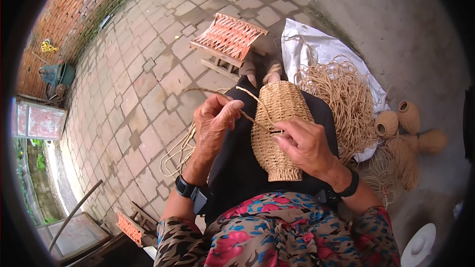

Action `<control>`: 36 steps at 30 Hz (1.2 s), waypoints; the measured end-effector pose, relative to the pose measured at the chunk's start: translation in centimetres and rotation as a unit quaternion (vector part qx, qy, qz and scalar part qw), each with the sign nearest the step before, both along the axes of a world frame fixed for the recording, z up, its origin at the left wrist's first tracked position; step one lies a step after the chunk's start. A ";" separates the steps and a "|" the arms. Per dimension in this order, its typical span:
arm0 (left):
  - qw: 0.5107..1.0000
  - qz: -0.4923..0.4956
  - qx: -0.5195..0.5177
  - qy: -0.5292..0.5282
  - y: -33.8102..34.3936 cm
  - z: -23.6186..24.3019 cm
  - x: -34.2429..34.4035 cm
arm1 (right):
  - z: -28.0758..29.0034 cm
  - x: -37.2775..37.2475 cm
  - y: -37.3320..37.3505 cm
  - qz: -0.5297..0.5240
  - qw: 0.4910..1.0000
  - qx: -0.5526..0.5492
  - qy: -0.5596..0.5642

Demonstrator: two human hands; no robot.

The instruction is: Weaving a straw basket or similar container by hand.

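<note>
A woven straw basket (269, 155), shaped like a bottle with a narrow neck toward me, lies across the dark cloth (230, 168) on my lap. My left hand (213, 118) is closed in a pinch on a strand of straw cord (247, 117), held out to the left of the basket. The strand runs from those fingers to the basket's upper side. My right hand (307, 143) rests over the basket's right side, thumb and forefinger pinched at the weave where the cord meets it. Whatever lies inside that pinch is partly hidden. Another cord end (242, 89) sticks up near the basket.
Loose straw cord (341, 104) lies heaped on a white sack (297, 39) to the right. Beyond it are several cord spools (408, 117). A low stool (230, 39) with a woven orange seat stands ahead on the paving. Cord loops (173, 160) hang by my left forearm.
</note>
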State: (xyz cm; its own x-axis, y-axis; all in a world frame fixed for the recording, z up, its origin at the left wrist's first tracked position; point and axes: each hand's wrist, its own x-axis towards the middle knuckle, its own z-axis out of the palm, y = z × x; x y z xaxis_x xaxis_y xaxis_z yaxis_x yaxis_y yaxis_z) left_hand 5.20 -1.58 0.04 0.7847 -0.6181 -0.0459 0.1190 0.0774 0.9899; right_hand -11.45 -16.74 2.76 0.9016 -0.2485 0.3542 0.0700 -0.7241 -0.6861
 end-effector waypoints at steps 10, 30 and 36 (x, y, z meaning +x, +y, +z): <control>0.994 -0.065 0.062 -0.059 -0.6 -0.2 -0.7 | -1.2 -2.4 -3.1 -0.130 0.880 0.452 0.066; 0.826 -0.214 0.160 -0.496 -1.1 -0.3 -0.2 | -2.8 -9.7 -9.4 -0.188 0.892 0.373 0.171; 0.922 -0.276 0.172 -0.209 -1.0 0.3 -0.5 | -3.3 -9.9 -9.1 -0.186 0.878 0.415 0.148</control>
State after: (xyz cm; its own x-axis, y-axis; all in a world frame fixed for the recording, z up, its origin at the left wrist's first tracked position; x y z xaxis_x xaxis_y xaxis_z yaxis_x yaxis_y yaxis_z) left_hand 4.74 -2.58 0.37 0.3479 -0.9342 -0.0791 -0.3522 -0.2084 0.9124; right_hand -21.39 -25.88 -0.57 0.7256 -0.6071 -0.3240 -0.3351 0.0994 -0.9369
